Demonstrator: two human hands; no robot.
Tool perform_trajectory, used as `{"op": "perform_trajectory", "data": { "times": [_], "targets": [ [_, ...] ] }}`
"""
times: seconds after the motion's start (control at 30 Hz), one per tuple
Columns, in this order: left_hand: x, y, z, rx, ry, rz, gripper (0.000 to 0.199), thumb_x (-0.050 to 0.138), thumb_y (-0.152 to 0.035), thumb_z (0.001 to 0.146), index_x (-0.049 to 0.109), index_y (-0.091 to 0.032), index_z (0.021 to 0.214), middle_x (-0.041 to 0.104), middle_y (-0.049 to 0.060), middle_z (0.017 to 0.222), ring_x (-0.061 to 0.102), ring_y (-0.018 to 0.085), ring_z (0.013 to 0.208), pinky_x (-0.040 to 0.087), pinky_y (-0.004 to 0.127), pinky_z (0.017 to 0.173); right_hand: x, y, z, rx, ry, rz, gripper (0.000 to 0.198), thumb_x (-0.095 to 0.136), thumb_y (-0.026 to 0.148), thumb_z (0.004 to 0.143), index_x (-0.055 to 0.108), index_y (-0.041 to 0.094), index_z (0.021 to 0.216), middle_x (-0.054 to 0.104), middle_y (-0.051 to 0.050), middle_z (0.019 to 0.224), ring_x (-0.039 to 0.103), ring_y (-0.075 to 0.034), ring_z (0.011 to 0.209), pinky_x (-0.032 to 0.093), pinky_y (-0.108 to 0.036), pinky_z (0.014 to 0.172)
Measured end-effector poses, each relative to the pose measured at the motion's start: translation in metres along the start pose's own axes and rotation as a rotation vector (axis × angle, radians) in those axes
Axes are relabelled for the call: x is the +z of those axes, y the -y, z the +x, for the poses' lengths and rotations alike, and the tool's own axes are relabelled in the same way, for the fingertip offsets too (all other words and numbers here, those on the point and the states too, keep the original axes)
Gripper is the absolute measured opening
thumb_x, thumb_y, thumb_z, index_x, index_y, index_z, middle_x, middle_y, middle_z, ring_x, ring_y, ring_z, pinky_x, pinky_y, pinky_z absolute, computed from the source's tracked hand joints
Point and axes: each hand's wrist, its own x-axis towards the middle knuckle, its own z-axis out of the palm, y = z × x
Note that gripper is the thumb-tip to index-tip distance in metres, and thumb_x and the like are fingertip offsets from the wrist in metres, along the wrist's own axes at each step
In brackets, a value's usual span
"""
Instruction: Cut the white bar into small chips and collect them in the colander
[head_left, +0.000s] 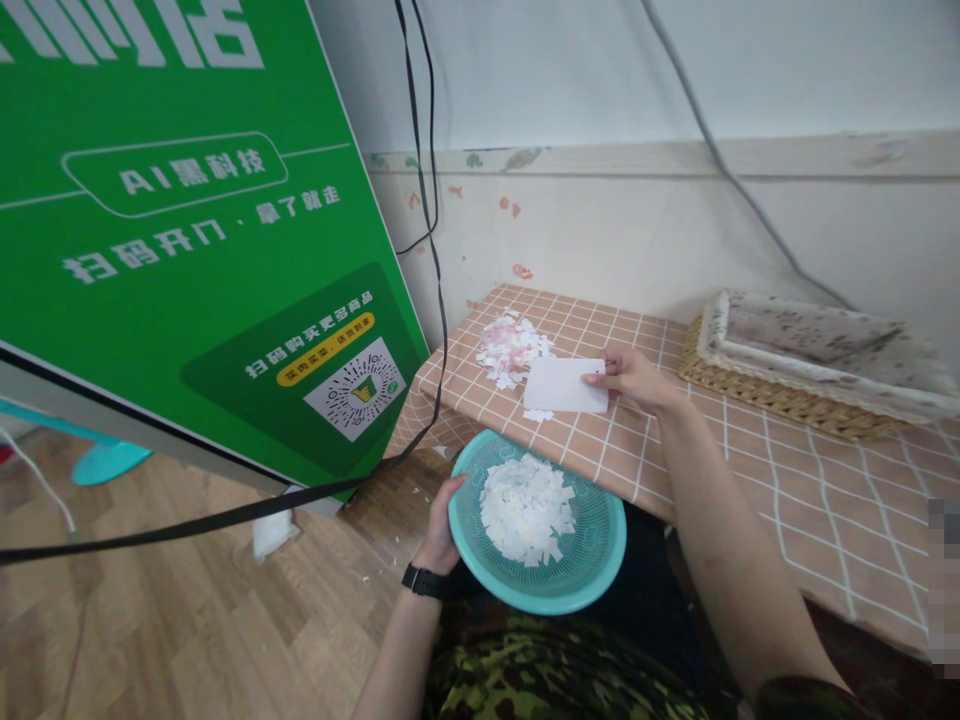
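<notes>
My left hand (442,530) is closed on the rim of a round turquoise plastic colander (611,535), held just below the table's edge. Many small white paper scraps (527,510) lie heaped in it. Between the thumb and fingers of my right hand (634,380) is a flat white card (562,386), low over the tabletop. Beyond the card's left end, a loose pile of white and pinkish paper scraps (510,345) rests on the cloth. A few white scraps (538,415) show at the card's near edge.
A brown checked cloth covers the table (757,500). On its right stands a lined wicker basket (795,405). A large green cabinet panel (187,260) rises at the left, with a black cable (441,330) hanging before it. A white bag-like item (274,533) lies on the wooden floor.
</notes>
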Motion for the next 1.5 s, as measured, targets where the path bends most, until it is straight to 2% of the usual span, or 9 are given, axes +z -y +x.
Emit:
{"op": "perform_trajectory", "data": {
  "times": [0.37,0.6,0.67,0.8,0.9,1.0,1.17,1.4,1.5],
  "targets": [
    [0.002,-0.009,-0.003,-0.027,0.038,-0.040,0.024,0.059,-0.028,0.077,0.066,-0.009,0.090,0.073,0.009,0.084,0.067,0.024,0.084,0.049,0.034,0.081,0.000,-0.003,-0.001,0.024,0.053,-0.040,0.037,0.077,0.036,0.055,0.047,0.018,0.067,0.056,0.000,0.059,0.052,-0.011,0.049,0.039,-0.023,0.040],
    [0.003,-0.010,-0.005,-0.015,0.051,-0.036,0.022,0.059,-0.029,0.077,0.066,-0.010,0.086,0.072,0.009,0.079,0.066,0.024,0.084,0.049,0.035,0.081,0.010,0.009,-0.008,0.091,0.406,-0.101,0.030,0.076,0.033,0.057,0.054,0.017,0.071,0.060,0.000,0.064,0.055,-0.011,0.053,0.040,-0.021,0.042],
    [0.005,-0.011,-0.006,-0.008,0.044,-0.033,0.022,0.059,-0.028,0.076,0.066,-0.010,0.088,0.072,0.008,0.079,0.066,0.024,0.083,0.050,0.034,0.080,0.010,0.010,-0.007,0.064,0.322,-0.050,0.030,0.075,0.033,0.058,0.055,0.017,0.075,0.061,-0.001,0.067,0.055,-0.012,0.055,0.041,-0.021,0.043],
    [0.008,-0.012,-0.007,0.013,0.002,-0.023,0.020,0.061,-0.027,0.075,0.065,-0.011,0.086,0.072,0.007,0.078,0.067,0.023,0.079,0.050,0.033,0.078,0.000,0.006,-0.002,-0.012,-0.169,0.071,0.035,0.075,0.036,0.059,0.057,0.016,0.083,0.061,-0.003,0.071,0.058,-0.014,0.058,0.048,-0.025,0.048],
    [0.007,-0.012,-0.006,0.010,-0.002,-0.030,0.019,0.061,-0.026,0.074,0.065,-0.011,0.085,0.072,0.008,0.080,0.067,0.022,0.078,0.050,0.033,0.077,-0.009,0.000,0.003,0.001,-0.382,0.046,0.034,0.074,0.034,0.059,0.058,0.016,0.083,0.058,-0.001,0.064,0.054,-0.013,0.050,0.045,-0.026,0.042],
    [0.005,-0.010,-0.004,0.006,0.002,-0.038,0.021,0.061,-0.027,0.074,0.065,-0.011,0.087,0.072,0.008,0.081,0.067,0.023,0.078,0.050,0.033,0.076,-0.011,-0.006,0.006,0.021,-0.386,-0.010,0.034,0.073,0.034,0.059,0.057,0.016,0.082,0.056,-0.001,0.059,0.053,-0.014,0.046,0.044,-0.026,0.038],
    [0.003,-0.009,-0.003,-0.013,-0.007,-0.039,0.022,0.061,-0.027,0.074,0.065,-0.010,0.088,0.072,0.009,0.079,0.067,0.024,0.078,0.050,0.035,0.076,-0.003,-0.004,0.005,-0.014,-0.274,-0.141,0.031,0.072,0.039,0.060,0.054,0.016,0.072,0.051,0.001,0.054,0.048,-0.012,0.042,0.038,-0.024,0.035],
    [0.002,-0.009,-0.002,-0.030,-0.008,-0.035,0.024,0.061,-0.028,0.073,0.065,-0.010,0.088,0.072,0.010,0.077,0.067,0.025,0.079,0.051,0.036,0.076,0.001,-0.003,0.004,-0.014,-0.278,-0.064,0.034,0.072,0.039,0.060,0.052,0.017,0.076,0.054,0.000,0.058,0.049,-0.012,0.044,0.041,-0.024,0.036],
    [0.001,-0.008,-0.001,-0.027,-0.004,-0.030,0.024,0.061,-0.029,0.074,0.065,-0.009,0.088,0.072,0.010,0.078,0.067,0.025,0.080,0.051,0.036,0.077,0.002,-0.002,0.004,-0.028,-0.217,-0.089,0.032,0.072,0.038,0.060,0.050,0.017,0.072,0.051,0.001,0.054,0.047,-0.010,0.041,0.038,-0.023,0.034]
  ]
}}
